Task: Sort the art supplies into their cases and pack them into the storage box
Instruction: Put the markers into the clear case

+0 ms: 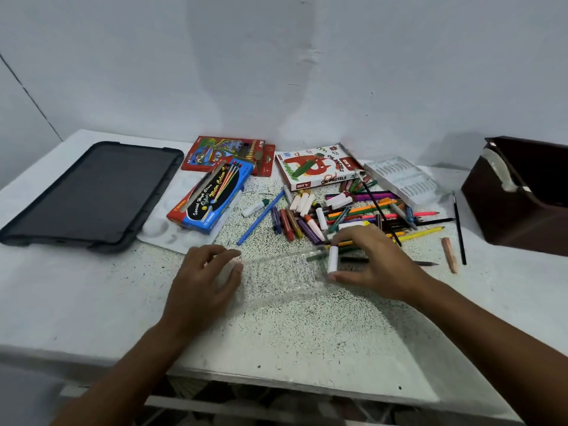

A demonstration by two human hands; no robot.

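White marker (333,259) pinched in right hand (373,262) fingers, left hand (204,281) gripping clear case (279,272)

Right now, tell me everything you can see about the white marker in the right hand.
The short white cylindrical marker looks like plastic, with a rounded cap end nearest the camera. It stands nearly upright in the picture, pinched between the thumb and fingers of the right hand, at the open right end of the clear plastic pouch lying on the speckled table. Its far end is beside a dark green marker. No print is readable on it.
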